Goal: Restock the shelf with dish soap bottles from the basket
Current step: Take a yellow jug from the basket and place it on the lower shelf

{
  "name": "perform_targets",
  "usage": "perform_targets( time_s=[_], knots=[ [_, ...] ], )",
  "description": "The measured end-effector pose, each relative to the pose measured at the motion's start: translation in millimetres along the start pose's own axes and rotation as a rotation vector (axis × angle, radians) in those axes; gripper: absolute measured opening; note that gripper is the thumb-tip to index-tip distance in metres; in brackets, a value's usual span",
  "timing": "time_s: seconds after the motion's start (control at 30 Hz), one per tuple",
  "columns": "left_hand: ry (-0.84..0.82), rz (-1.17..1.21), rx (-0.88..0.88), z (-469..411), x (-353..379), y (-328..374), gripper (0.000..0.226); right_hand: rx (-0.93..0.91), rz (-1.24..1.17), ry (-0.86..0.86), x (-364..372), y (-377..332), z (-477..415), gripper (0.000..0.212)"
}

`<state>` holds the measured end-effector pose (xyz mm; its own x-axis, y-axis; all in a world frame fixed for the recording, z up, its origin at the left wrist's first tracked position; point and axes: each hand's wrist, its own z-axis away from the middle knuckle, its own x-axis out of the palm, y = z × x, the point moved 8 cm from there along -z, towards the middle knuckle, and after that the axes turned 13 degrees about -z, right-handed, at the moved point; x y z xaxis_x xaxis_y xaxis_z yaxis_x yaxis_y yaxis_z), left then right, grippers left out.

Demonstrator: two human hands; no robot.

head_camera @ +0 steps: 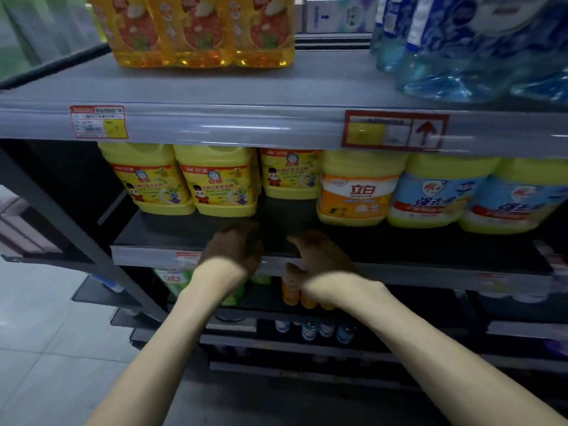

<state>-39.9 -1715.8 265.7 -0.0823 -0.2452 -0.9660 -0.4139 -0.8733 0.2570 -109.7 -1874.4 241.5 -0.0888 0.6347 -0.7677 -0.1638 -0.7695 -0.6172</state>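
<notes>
Yellow dish soap bottles stand in a row on the dark middle shelf (190,238): two at the front left (150,179) (219,182) and a third (290,173) set further back. Between the left pair and an orange-labelled bottle (358,189) is a bare gap in the front row. My left hand (235,247) and my right hand (319,256) hover at the shelf's front edge below that gap, palms facing each other, fingers relaxed, holding nothing. No basket is in view.
Blue-labelled yellow bottles (436,192) fill the right of the middle shelf. The upper shelf (215,87) carries orange-yellow bottles (199,29) and blue bottles (467,47). Lower shelves hold green and orange bottles (290,290). Tiled floor (46,333) lies at the left.
</notes>
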Motion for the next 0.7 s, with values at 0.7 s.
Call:
perform_targets(
  time_s=[0.7],
  knots=[
    [-0.331,-0.365,0.654,164.8,192.8,479.0,0.045,0.482,-0.026,0.324,-128.6,363.0,391.5,0.047]
  ],
)
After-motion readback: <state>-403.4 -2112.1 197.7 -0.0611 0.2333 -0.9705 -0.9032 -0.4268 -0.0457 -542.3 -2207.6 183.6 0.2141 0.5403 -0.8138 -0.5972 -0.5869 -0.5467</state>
